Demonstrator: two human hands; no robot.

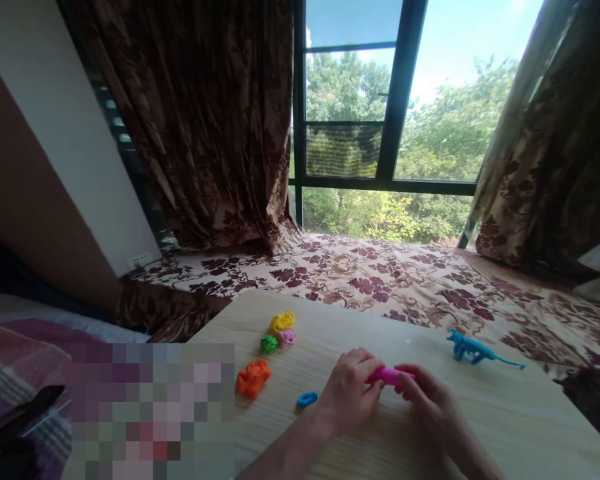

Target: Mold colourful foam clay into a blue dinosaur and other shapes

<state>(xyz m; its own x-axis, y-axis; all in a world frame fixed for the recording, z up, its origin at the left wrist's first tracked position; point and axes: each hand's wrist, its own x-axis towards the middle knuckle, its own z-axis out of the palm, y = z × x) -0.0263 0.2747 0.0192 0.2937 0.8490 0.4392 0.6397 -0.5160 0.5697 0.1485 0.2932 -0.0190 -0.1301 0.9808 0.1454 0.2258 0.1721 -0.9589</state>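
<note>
A bright pink clay roll [390, 377] is stretched between my hands just above the table. My left hand [354, 383] grips its left end, the fingers curled around it. At the other end, the thumb and fingers of my right hand [427, 392] pinch it. Close to my left wrist lies a small blue ring [307, 399]. A blue four-legged animal figure [473, 349] with a long thin tail stands to the right, beyond my right hand.
On the left of the pale wooden table [325, 333] sit a yellow stringy lump [283, 321], a light pink lump [287, 339], a green textured ball [269, 345] and an orange lump [253, 379]. A blurred-out patch [153, 410] covers the lower left. Behind are a flowered cloth [370, 287], curtains and a window.
</note>
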